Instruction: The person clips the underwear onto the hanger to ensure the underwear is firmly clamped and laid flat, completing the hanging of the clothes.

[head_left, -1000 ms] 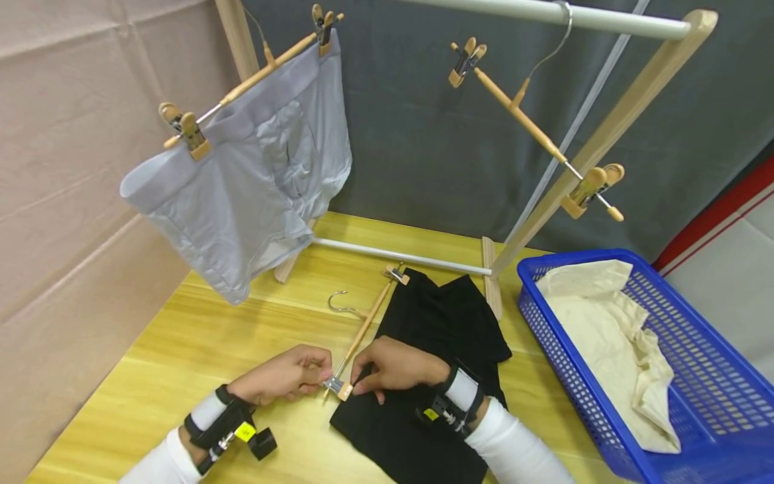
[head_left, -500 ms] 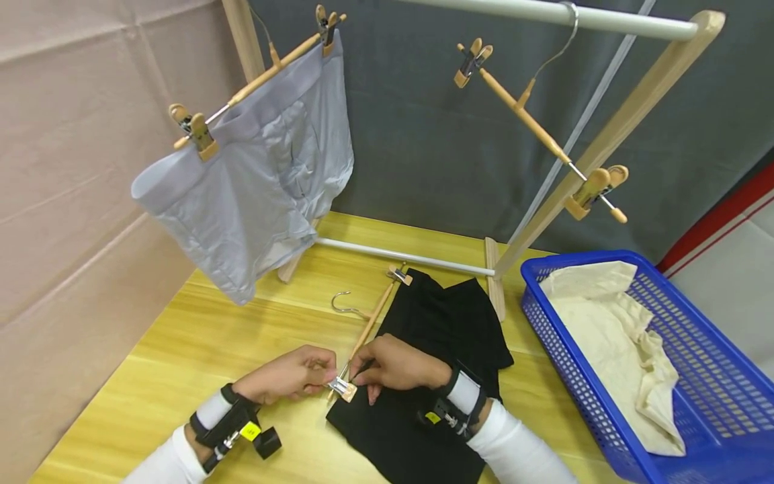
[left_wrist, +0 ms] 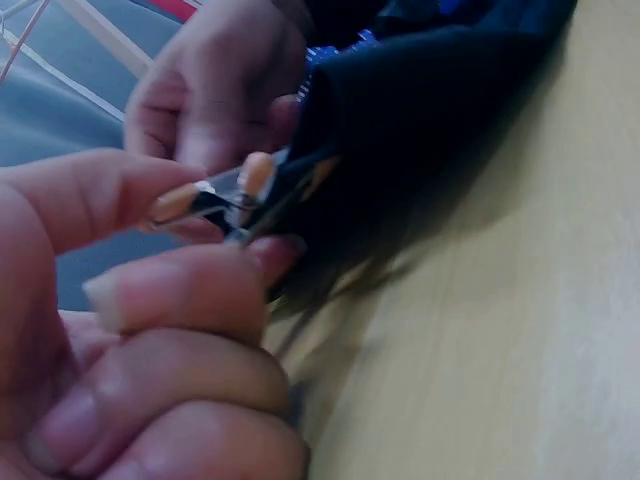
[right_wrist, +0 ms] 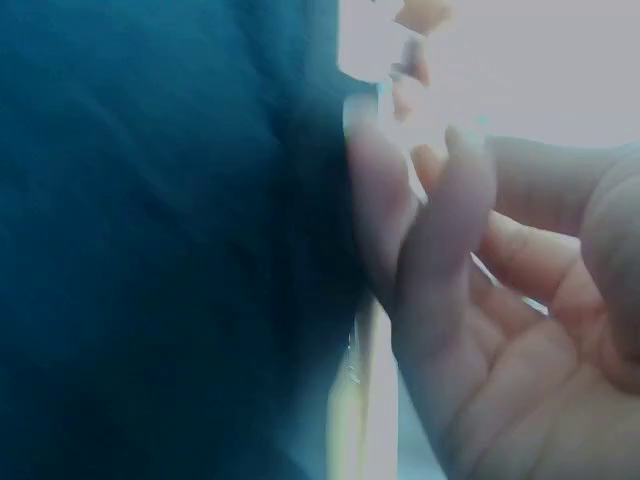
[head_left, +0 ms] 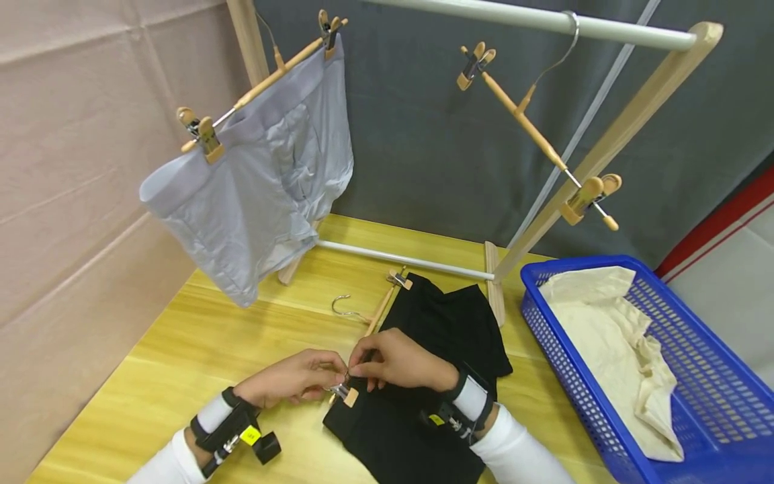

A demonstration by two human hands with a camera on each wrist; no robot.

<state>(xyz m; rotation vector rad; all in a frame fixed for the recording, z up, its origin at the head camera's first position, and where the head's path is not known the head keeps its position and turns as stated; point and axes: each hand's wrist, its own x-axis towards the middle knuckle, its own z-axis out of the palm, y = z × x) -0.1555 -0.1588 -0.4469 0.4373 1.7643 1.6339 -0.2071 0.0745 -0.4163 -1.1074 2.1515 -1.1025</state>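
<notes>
Black shorts (head_left: 444,316) lie on the table with a wooden clip hanger (head_left: 379,313) along their waistband. The hanger's far clip (head_left: 399,279) sits on the waistband's far end. My left hand (head_left: 296,378) pinches the near clip (head_left: 349,396) by its handles, its front end over the black cloth. Right beside it, my right hand (head_left: 402,359) pinches the waistband edge between thumb and forefinger, the fingertips of both hands almost meeting. The left wrist view shows the clip's tan handle (left_wrist: 257,175) against the dark fabric (left_wrist: 430,110). Dark cloth (right_wrist: 170,240) fills the right wrist view's left side.
Pale grey shorts (head_left: 242,181) hang from a clip hanger at the left of the rack. A bare clip hanger (head_left: 526,121) hangs from the white rail (head_left: 514,17). At right stands a blue basket (head_left: 580,410) with a cream cloth (head_left: 605,349) in it.
My right hand has shifted slightly along the waistband toward my left hand. The left hand has moved a little right with the near clip, which has turned slightly.
</notes>
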